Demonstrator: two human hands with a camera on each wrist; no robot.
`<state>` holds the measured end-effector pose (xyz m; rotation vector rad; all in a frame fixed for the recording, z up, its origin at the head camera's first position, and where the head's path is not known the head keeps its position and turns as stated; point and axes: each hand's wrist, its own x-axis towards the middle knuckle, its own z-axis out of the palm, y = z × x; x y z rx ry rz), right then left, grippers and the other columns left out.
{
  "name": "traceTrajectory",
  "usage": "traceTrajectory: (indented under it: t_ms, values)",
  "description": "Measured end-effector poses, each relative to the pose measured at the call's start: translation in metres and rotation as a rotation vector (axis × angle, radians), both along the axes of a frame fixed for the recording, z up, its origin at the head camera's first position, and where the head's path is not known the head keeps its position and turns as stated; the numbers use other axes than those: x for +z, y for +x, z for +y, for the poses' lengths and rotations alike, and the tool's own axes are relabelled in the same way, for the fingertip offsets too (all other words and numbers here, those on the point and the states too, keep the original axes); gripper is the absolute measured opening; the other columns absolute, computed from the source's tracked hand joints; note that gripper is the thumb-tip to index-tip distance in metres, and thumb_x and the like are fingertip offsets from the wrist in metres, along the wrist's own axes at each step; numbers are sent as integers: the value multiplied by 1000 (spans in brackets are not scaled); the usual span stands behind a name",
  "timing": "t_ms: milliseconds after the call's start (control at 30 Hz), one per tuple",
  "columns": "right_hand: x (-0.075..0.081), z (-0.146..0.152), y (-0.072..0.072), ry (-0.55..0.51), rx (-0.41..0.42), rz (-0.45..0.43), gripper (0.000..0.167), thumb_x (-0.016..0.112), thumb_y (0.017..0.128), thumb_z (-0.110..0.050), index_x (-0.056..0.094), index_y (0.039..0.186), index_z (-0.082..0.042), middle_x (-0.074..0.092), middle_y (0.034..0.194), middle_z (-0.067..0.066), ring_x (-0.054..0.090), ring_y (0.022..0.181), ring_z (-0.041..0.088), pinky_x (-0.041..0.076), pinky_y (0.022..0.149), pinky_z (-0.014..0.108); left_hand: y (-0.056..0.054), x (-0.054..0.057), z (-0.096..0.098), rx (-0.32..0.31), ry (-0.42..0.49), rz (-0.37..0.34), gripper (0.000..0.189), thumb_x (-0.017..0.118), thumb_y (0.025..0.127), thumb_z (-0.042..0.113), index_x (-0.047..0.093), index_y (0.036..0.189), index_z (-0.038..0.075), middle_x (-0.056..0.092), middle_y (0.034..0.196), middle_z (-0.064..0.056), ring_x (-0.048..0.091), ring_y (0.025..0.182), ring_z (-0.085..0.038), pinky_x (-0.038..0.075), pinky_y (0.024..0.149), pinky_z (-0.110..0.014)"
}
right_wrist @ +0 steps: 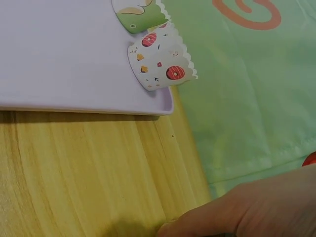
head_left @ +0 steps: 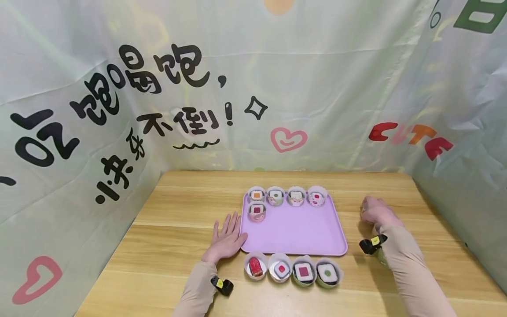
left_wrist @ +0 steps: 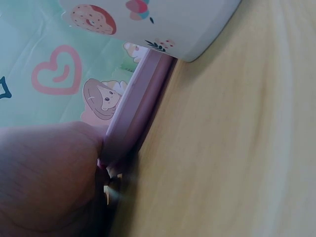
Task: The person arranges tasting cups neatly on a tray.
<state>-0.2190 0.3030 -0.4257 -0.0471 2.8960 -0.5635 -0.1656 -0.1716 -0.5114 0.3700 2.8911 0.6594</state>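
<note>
My left hand (head_left: 226,241) lies with fingers spread at the left edge of a lilac tray (head_left: 293,233), its thumb at the rim. In the left wrist view that hand (left_wrist: 49,173) overlaps the tray's side (left_wrist: 133,108). On the tray stand several patterned paper cups with toy sushi pieces: a back row, ending right in a white dotted cup (head_left: 316,200), and one pink cup (head_left: 257,215) in front at left. Right of the tray, my right hand (head_left: 378,211) is low over the table with bent fingers; I cannot tell what it holds.
Along the tray's front edge stand several more filled cups: one with a red piece (head_left: 255,267), others with white square pieces, the rightmost a green cup (head_left: 328,275). Something green (head_left: 382,257) shows partly under my right forearm. A printed cloth (head_left: 336,110) hangs around the wooden table (head_left: 190,202).
</note>
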Motion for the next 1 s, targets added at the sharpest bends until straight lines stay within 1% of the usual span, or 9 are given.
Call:
traceTrajectory:
  t_ms: [167, 200, 333, 467, 567, 700, 867, 900, 1000]
  values:
    - [3, -1, 0, 2, -16, 23, 46, 60, 77, -9, 49, 117, 13, 56, 110, 36, 56, 96, 45, 50, 75, 51, 1, 1, 0, 6, -6, 0, 70, 31, 106, 47, 15, 161, 5, 3, 172, -10, -2, 160, -31, -13, 124, -59]
    - [3, -2, 0, 2, -16, 31, 47, 61, 78, -10, 49, 118, 13, 56, 110, 37, 56, 97, 45, 50, 76, 52, 0, 0, 0, 9, -15, 0, 69, 31, 107, 45, 15, 161, 6, 2, 172, -9, -2, 160, -30, -14, 124, -58]
    - [6, -4, 0, -14, -44, 57, 53, 66, 81, -15, 45, 121, 13, 54, 114, 38, 56, 98, 46, 50, 79, 54, -1, -2, 0, 10, -8, 3, 68, 32, 107, 45, 17, 161, 6, 4, 172, -9, -1, 160, -31, -13, 124, -59]
    - [8, -7, 1, -57, -75, 96, 61, 70, 80, -17, 43, 126, 12, 53, 119, 41, 56, 100, 49, 50, 80, 56, 0, -1, 0, 12, 4, 3, 68, 33, 108, 46, 18, 161, 6, 5, 172, -9, 0, 160, -31, -13, 124, -59]
    - [8, -8, 3, -101, -84, 126, 66, 72, 80, -17, 40, 131, 11, 50, 124, 43, 54, 104, 53, 49, 81, 60, -1, -1, 0, 10, 8, 6, 68, 33, 108, 45, 18, 161, 5, 5, 172, -10, 0, 160, -32, -13, 124, -59]
    - [11, -12, 6, -139, -96, 170, 70, 74, 82, -19, 38, 135, 9, 50, 126, 42, 52, 107, 55, 48, 82, 62, -1, -2, -1, 6, 3, 2, 69, 33, 107, 46, 17, 161, 6, 4, 172, -9, -1, 160, -31, -14, 124, -59]
    - [14, -15, 8, -167, -104, 239, 74, 75, 81, -22, 37, 137, 7, 51, 122, 41, 52, 105, 52, 47, 79, 59, -1, -2, 0, 5, -13, -4, 69, 32, 107, 44, 15, 162, 7, 2, 172, -8, -2, 160, -31, -14, 124, -58]
    - [14, -15, 9, -171, -107, 255, 74, 74, 81, -22, 37, 138, 7, 52, 121, 40, 53, 103, 51, 47, 77, 57, -1, -1, 0, 6, -16, -7, 69, 31, 107, 45, 14, 162, 7, 1, 172, -8, -2, 160, -30, -14, 124, -58]
    - [16, -18, 11, -188, -123, 296, 72, 73, 82, -22, 37, 139, 5, 55, 111, 35, 54, 92, 44, 45, 66, 45, 0, 0, 1, 8, -19, -15, 69, 30, 107, 46, 13, 162, 8, 0, 172, -7, -3, 160, -29, -15, 124, -57]
